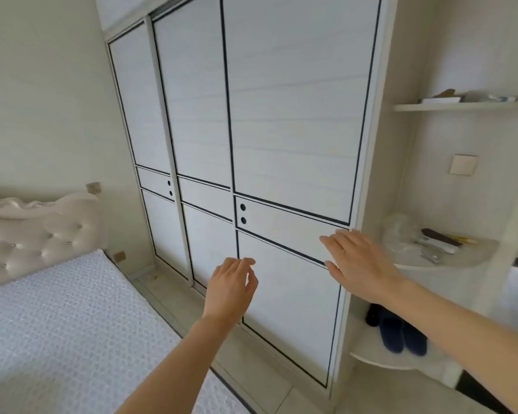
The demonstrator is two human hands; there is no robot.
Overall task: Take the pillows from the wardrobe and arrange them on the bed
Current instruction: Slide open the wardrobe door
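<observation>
**Both hands at the shut wardrobe doors**

The right hand (359, 261) lies flat with its grip spread, fingers splayed against the right-most sliding door (293, 162), close to that door's right edge and over the dark trim line below the two round finger holes (243, 213). The left hand (229, 289) reaches toward the same door's left edge, its grip loosely curled and holding nothing; whether the fingertips touch the panel cannot be told. Both forearms are bare.

The wardrobe (198, 115) shows three white sliding doors, all shut, so the pillows are not visible. The middle door (198, 94) overlaps behind the right one, and the bottom track runs along the floor.

To the left, the bed (57, 324) with its quilted mattress and tufted headboard (36, 234) stands near the wardrobe, leaving a narrow strip of floor (168, 294) between them. To the right, rounded corner shelves (383, 358) adjoin the wardrobe's side; the lowest carries blue slippers (401, 336), a higher one small clutter.
</observation>
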